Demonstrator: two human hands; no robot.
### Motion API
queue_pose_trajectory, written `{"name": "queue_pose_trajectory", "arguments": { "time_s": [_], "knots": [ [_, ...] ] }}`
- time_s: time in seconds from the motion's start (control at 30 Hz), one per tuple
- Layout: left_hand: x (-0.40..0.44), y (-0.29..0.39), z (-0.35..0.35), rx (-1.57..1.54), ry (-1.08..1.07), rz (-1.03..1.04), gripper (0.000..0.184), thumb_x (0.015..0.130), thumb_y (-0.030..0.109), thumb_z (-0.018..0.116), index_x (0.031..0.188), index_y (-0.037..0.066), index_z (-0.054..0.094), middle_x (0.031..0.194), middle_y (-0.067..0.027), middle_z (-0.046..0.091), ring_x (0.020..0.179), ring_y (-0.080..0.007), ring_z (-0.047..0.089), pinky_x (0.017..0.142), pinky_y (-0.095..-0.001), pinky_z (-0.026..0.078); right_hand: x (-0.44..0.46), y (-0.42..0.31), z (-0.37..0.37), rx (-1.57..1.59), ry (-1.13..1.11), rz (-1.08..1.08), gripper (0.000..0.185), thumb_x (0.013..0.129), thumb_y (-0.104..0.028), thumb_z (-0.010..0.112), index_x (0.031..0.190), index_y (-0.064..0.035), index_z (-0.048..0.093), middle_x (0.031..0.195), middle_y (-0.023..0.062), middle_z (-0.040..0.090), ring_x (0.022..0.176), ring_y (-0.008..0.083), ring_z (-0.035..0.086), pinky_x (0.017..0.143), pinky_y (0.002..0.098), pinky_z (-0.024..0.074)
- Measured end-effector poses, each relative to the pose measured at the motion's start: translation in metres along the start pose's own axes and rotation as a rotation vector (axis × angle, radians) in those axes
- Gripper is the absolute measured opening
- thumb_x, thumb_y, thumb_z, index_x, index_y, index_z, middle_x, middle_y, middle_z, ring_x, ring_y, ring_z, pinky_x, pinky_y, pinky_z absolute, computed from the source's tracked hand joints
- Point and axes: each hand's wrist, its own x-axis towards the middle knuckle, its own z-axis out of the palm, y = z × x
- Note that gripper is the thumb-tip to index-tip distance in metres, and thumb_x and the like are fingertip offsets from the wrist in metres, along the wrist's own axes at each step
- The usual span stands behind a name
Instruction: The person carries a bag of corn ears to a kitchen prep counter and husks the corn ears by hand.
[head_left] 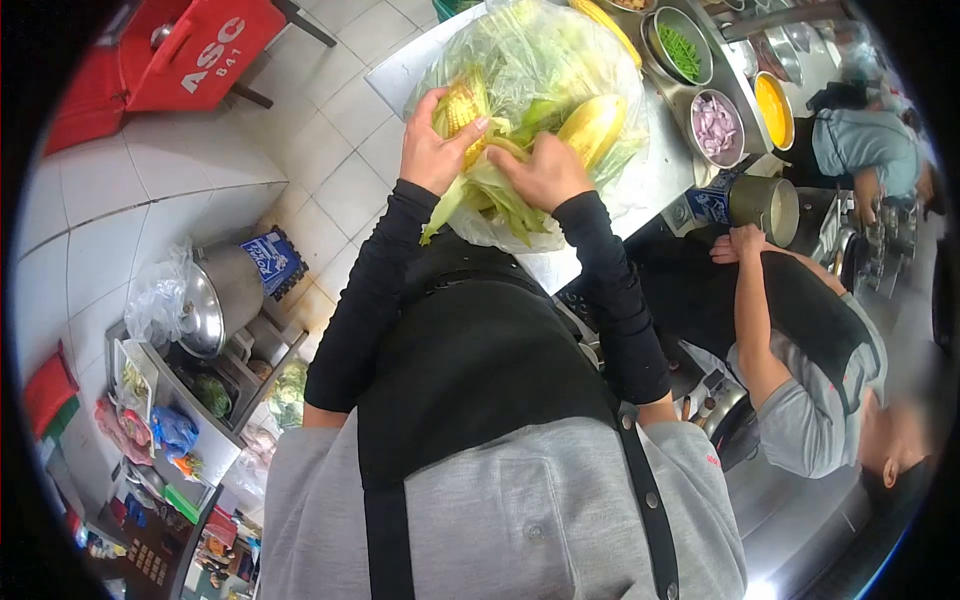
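Note:
An ear of corn [463,107] with yellow kernels showing at its upper part is gripped by my left hand [436,143], thumb across its front. Pale green husk [483,192] hangs down below the ear. My right hand [546,172] is closed on the husk, right of the ear, with its fingertips partly hidden. Beneath both hands spreads a clear plastic bag [520,50] with green leaves in it. A yellow, smooth, long vegetable or fruit [592,132] rests on the bag just beyond my right hand.
The bag lies on a metal table [650,195]. Bowls of chopped green vegetable [679,52], sliced purple onion [715,128] and something orange [773,110] stand at right, near a pot [765,208]. Two people [800,370] are close on the right. A red chair [200,60] stands at upper left.

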Motion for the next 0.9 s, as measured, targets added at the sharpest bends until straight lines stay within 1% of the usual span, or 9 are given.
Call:
{"name": "queue_pose_trajectory", "arguments": {
  "time_s": [0.17,0.27,0.37,0.47,0.5,0.6,0.63,0.8,0.9],
  "knots": [
    [-0.015,0.009,0.007,-0.101,-0.026,0.044,0.049,0.081,0.017,0.085,0.118,-0.001,0.058,0.105,-0.0141,0.069,0.095,-0.0223,0.066,0.088,-0.0350,0.052,-0.026,0.008,0.013,0.177,-0.277,0.166,0.075,0.092,-0.064,0.062,0.082,0.0095,0.070,0.076,0.0220,0.071,0.057,0.0266,0.071,0.062,0.0355,0.0579],
    [-0.027,0.017,0.016,0.012,-0.015,0.150,0.043,0.084,0.011,0.082,0.118,0.001,0.057,0.104,-0.0101,0.066,0.093,-0.0172,0.065,0.085,-0.0319,0.052,-0.030,0.016,0.038,0.702,-0.390,0.202,0.064,0.096,-0.053,0.058,0.084,0.0078,0.072,0.075,0.0215,0.071,0.058,0.0277,0.071,0.061,0.0345,0.0577],
    [-0.028,0.024,0.029,0.060,0.005,0.299,0.048,0.082,0.012,0.082,0.121,0.001,0.056,0.105,-0.0114,0.067,0.093,-0.0203,0.065,0.087,-0.0336,0.052,-0.017,0.029,0.062,0.733,-0.326,0.267,0.051,0.097,-0.039,0.055,0.095,0.0086,0.072,0.082,0.0265,0.072,0.074,0.0339,0.075,0.069,0.0399,0.0593],
    [-0.014,0.011,0.052,0.131,0.061,0.378,0.056,0.077,0.017,0.087,0.120,0.001,0.056,0.105,-0.0131,0.069,0.093,-0.0247,0.066,0.088,-0.0366,0.053,-0.022,0.018,0.067,0.211,0.012,0.089,0.042,0.097,-0.027,0.051,0.104,0.0100,0.070,0.086,0.0304,0.071,0.086,0.0426,0.073,0.077,0.0482,0.0579],
    [-0.013,0.005,0.060,0.175,0.084,0.322,0.057,0.075,0.019,0.088,0.120,0.001,0.057,0.105,-0.0133,0.070,0.093,-0.0253,0.066,0.087,-0.0372,0.053,-0.023,0.021,0.073,0.247,0.005,0.062,0.042,0.096,-0.027,0.051,0.103,0.0111,0.069,0.091,0.0347,0.069,0.091,0.0500,0.069,0.084,0.0540,0.0548],
    [-0.007,0.003,0.070,0.157,0.172,0.230,0.051,0.071,0.022,0.090,0.108,0.000,0.062,0.094,-0.0143,0.072,0.084,-0.0278,0.068,0.081,-0.0399,0.054,-0.017,0.034,0.097,0.229,0.016,-0.060,0.044,0.094,-0.031,0.054,0.095,0.0098,0.070,0.093,0.0357,0.069,0.091,0.0511,0.069,0.085,0.0546,0.0542],
    [-0.003,0.002,0.068,0.199,0.205,0.235,0.048,0.070,0.021,0.090,0.105,0.000,0.064,0.091,-0.0142,0.072,0.081,-0.0280,0.068,0.080,-0.0402,0.054,-0.022,0.029,0.098,0.271,0.049,0.041,0.043,0.092,-0.033,0.057,0.092,0.0079,0.071,0.095,0.0364,0.068,0.093,0.0505,0.068,0.088,0.0540,0.0538],
    [0.029,-0.002,0.065,0.259,0.434,0.287,0.029,0.066,0.014,0.084,0.088,0.000,0.069,0.078,-0.0119,0.071,0.070,-0.0301,0.067,0.072,-0.0407,0.055,-0.045,0.020,0.074,0.290,0.183,0.015,0.039,0.091,-0.029,0.057,0.089,0.0081,0.072,0.091,0.0340,0.069,0.092,0.0496,0.068,0.088,0.0533,0.0544],
    [0.062,0.016,0.062,0.307,0.556,0.160,0.024,0.063,0.012,0.081,0.080,-0.002,0.071,0.074,-0.0145,0.071,0.066,-0.0301,0.067,0.069,-0.0406,0.055,-0.040,0.012,0.066,0.289,0.268,-0.082,0.037,0.090,-0.027,0.059,0.084,0.0073,0.071,0.088,0.0339,0.069,0.088,0.0492,0.069,0.084,0.0530,0.0561]
  ]
}}
